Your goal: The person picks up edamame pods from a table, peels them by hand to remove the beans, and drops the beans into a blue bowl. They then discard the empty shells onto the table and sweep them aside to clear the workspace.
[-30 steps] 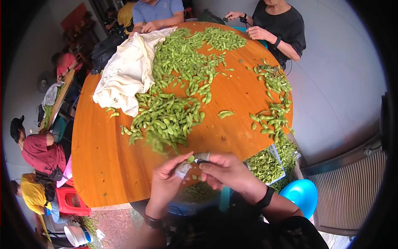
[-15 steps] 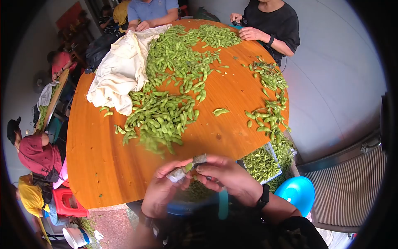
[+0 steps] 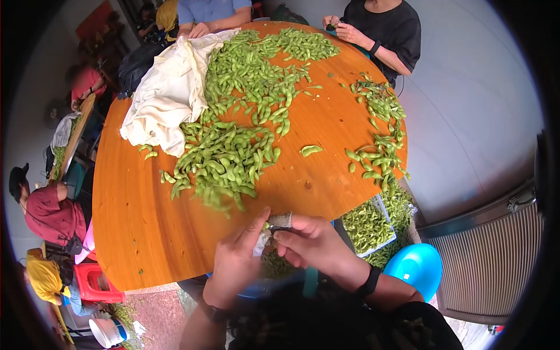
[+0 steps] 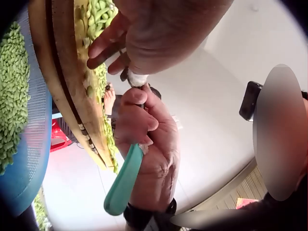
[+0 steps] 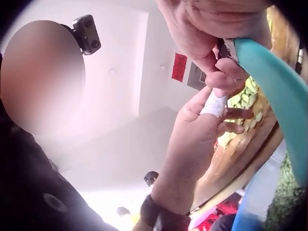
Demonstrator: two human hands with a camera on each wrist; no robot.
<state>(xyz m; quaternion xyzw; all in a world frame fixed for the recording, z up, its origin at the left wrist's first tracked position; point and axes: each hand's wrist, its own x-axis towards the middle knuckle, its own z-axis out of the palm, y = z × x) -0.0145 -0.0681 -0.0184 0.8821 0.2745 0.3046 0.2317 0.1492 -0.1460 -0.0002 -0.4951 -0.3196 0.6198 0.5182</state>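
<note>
My left hand (image 3: pixel 234 265), with white wrap (image 5: pixel 214 105) on its thumb, pinches a green soybean pod (image 3: pixel 267 226), mostly hidden by the fingers. My right hand (image 3: pixel 321 242) meets it fingertip to fingertip and grips a tool with a teal handle (image 4: pixel 124 185) and a dark metal end. A grey-beige wrap (image 3: pixel 280 220) covers a finger of the right hand. Below both hands, a blue basket (image 4: pixel 45 139) holds shelled green beans (image 4: pixel 12 91). Just beyond the hands, a heap of soybean pods (image 3: pixel 224 163) lies on the round wooden table (image 3: pixel 146 233).
A cream cloth (image 3: pixel 169 99) covers part of the table's left side. More pods (image 3: pixel 382 154) line the right edge, above a pod-filled crate (image 3: pixel 367 227). A blue basin (image 3: pixel 414 271) stands at the right. Two people sit across the table; others sit at the left.
The pod between my fingertips shows less than before. My left hand has shifted slightly up and right, its index finger straighter. The right hand keeps its grip on the teal-handled tool.
</note>
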